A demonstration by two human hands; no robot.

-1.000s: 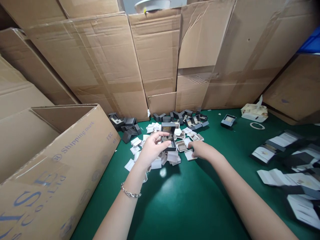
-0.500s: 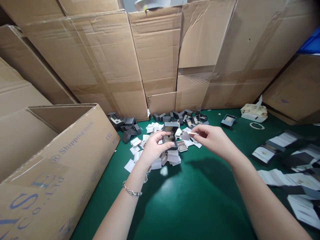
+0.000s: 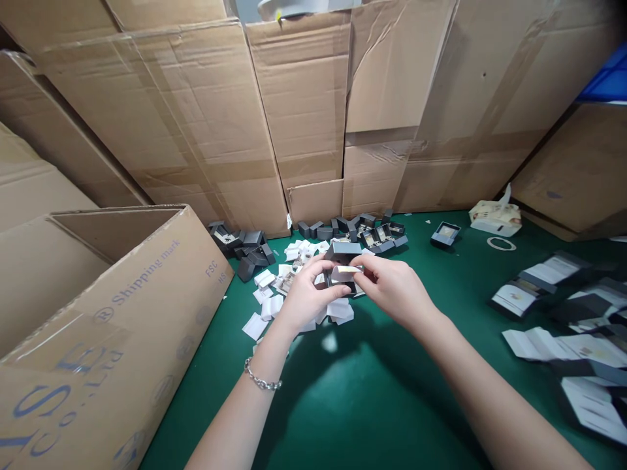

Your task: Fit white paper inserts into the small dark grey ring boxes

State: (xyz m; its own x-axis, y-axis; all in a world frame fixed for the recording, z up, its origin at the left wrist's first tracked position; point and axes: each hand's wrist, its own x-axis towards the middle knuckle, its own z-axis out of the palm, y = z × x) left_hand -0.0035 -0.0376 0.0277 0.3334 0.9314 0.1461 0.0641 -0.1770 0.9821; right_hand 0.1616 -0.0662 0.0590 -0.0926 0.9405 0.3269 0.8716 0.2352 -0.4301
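My left hand (image 3: pixel 306 297), with a chain bracelet on its wrist, is closed around a small open grey box (image 3: pixel 341 256) held above the green table (image 3: pixel 372 391). My right hand (image 3: pixel 394 290) meets it from the right, its fingers pinching a small white card (image 3: pixel 347 271) at the box's mouth. Under both hands lies a heap of loose white cards (image 3: pixel 274 300). Behind it sit several more small grey boxes (image 3: pixel 367 232), some of them open.
A large open carton (image 3: pixel 98 313) printed "Shipping mark" lies on the left. Flattened cardboard (image 3: pixel 304 104) walls off the back. Another cluster of grey boxes (image 3: pixel 245 245) sits beside the carton. A tissue pack (image 3: pixel 496 217), a tape ring (image 3: pixel 501 243) and dark folded sleeves (image 3: pixel 563 307) lie to the right.
My right hand lifted a white card off the pile and carried it left to the grey box that my left hand holds. The two hands now touch at the box.
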